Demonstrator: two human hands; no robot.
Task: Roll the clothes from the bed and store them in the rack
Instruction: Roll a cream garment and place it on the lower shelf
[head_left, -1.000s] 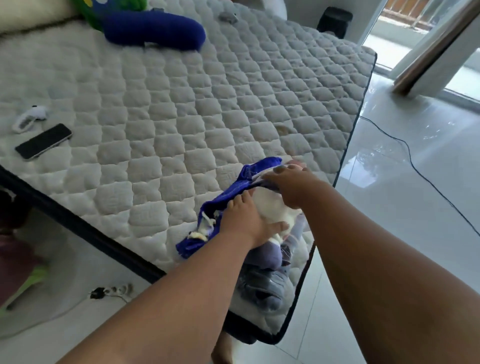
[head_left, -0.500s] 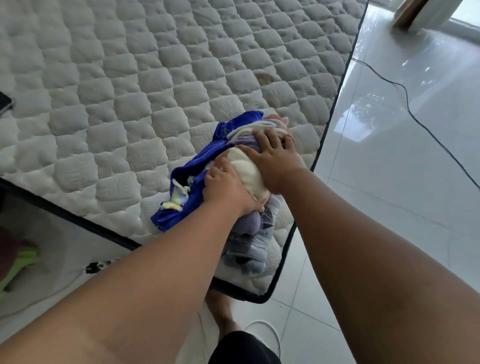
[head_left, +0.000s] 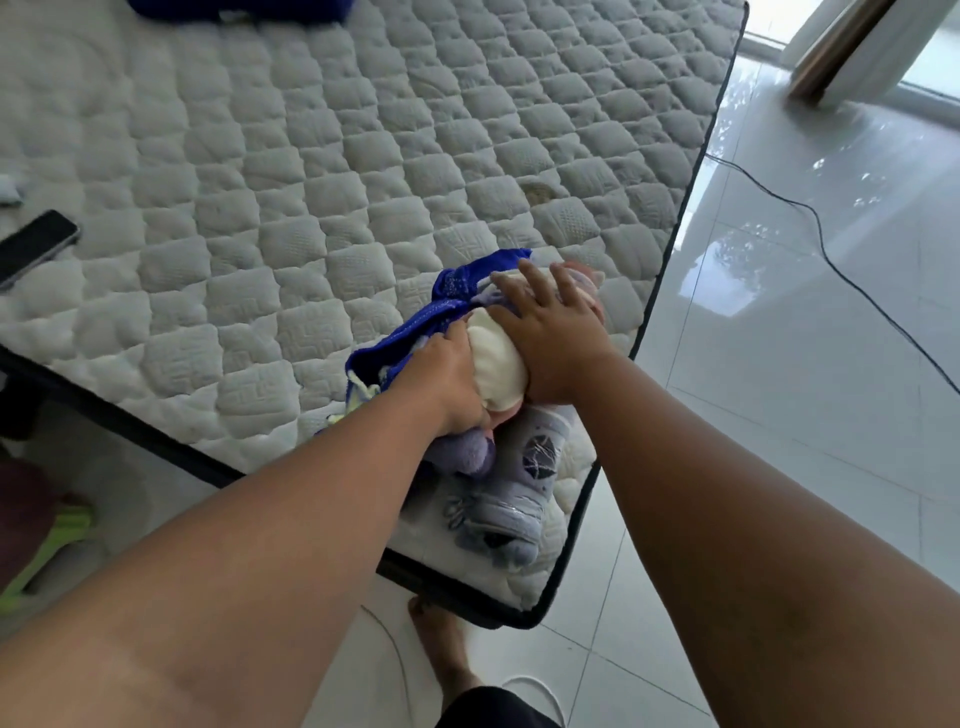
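A bare foot (head_left: 441, 644) stands on the pale tiled floor (head_left: 779, 415) at the near corner of a bed (head_left: 311, 208), where a person leans in with both arms. On that corner, nearest the camera, lies a pale purple garment (head_left: 511, 499) with a dark print, flat on the quilted mattress. Just beyond it both hands press on a bundle of clothes (head_left: 493, 364): a cream piece rolled in the middle, with what appears to be pink cloth showing at either end. The left hand (head_left: 449, 382) is curled against the bundle's left side, fingers closed on the fabric, with a blue garment (head_left: 410, 343) bunched under and beside it. The right hand (head_left: 550, 338) lies over the top of the roll, fingers (head_left: 535, 280) spread apart and flat on the cloth. Farther off, a dark phone (head_left: 36, 247) rests near the bed's left edge, well apart from the clothes. A thin black cable (head_left: 831, 260) trails across the floor to the right.
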